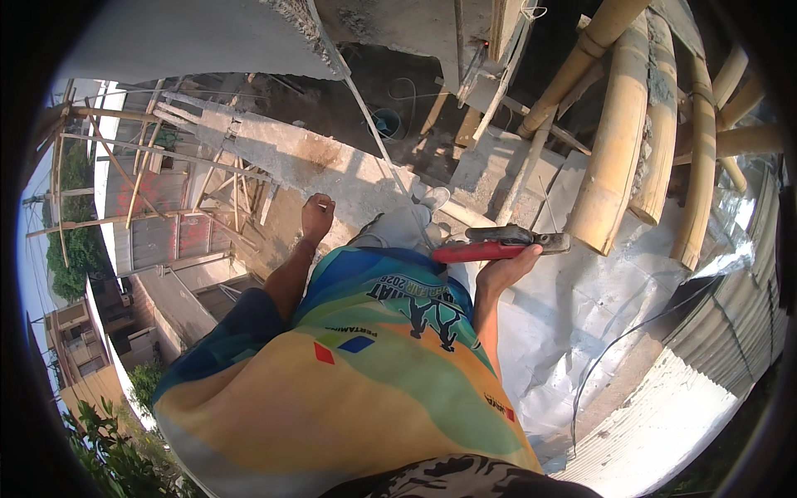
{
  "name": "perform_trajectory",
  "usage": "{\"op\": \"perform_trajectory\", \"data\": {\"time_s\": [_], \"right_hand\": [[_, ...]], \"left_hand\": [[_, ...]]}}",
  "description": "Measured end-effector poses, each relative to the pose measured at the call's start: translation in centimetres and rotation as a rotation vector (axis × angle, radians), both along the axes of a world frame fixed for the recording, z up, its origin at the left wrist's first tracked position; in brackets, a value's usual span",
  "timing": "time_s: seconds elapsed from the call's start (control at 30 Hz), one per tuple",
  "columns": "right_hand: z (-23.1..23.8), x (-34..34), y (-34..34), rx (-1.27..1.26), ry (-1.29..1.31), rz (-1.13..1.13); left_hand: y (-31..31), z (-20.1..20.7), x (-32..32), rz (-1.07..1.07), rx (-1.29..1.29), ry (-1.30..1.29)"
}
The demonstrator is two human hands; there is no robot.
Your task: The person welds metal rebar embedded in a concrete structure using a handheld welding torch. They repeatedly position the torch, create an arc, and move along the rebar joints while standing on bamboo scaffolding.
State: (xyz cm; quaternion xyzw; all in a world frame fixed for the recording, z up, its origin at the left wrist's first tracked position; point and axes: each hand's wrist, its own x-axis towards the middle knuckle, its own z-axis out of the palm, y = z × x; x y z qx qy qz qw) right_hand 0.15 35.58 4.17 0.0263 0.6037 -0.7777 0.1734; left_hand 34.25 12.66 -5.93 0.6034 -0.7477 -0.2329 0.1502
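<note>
Red tool (477, 251): long axis nine-to-three o'clock; right hand (512, 269) nearer, fingers grasping its three-o'clock end. Left hand (317, 218): tool toward three o'clock; fingers curled, whether clenched unclear.

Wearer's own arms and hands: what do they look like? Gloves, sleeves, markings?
Left hand and right hand: bare, no gloves visible. Forearms uncovered. A short, dark-blue fabric sleeve covers the left upper arm, beside a multicoloured printed shirt. No right sleeve shows.
</note>
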Motion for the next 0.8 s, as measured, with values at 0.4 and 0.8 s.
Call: {"op": "perform_trajectory", "data": {"time_s": [0.4, 0.8], "right_hand": [[2.9, -0.3, -0.7, -0.043, 0.222, 0.41], [6.2, 1.3, -3.6, 0.217, 0.45, 0.745]], "left_hand": [[4.2, 5.8, -10.2, -0.077, 0.433, 0.592], [7.7, 14.5, -20.1, -0.76, 0.754, 0.527]]}}
